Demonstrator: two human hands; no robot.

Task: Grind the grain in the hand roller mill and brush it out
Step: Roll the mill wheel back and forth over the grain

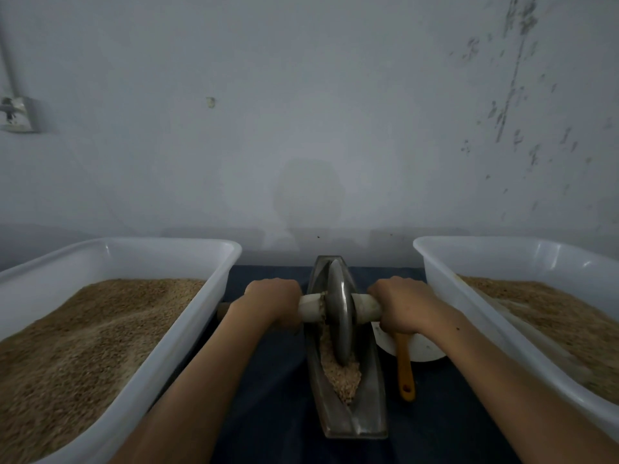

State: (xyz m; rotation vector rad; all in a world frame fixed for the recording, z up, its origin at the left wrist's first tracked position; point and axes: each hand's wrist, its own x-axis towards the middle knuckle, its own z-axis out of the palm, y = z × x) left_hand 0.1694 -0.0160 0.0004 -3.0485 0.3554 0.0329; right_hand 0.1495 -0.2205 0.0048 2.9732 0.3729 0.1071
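A narrow metal boat-shaped trough [365, 416] lies lengthwise in the middle of the dark cloth. A grey metal roller wheel [338, 316] stands upright in it, on a pale wooden axle [311, 308]. My left hand [273, 303] grips the axle left of the wheel. My right hand [402, 304] grips it on the right. Crushed tan grain [341, 373] fills the trough in front of the wheel. An orange brush handle [405, 370] pokes out from under my right hand, over a white bowl [422, 349].
A large white tub [187, 333] heaped with tan grain stands to the left. A second white tub [445, 279] with grain stands to the right. Both sit close to my forearms. A grey wall rises just behind the trough.
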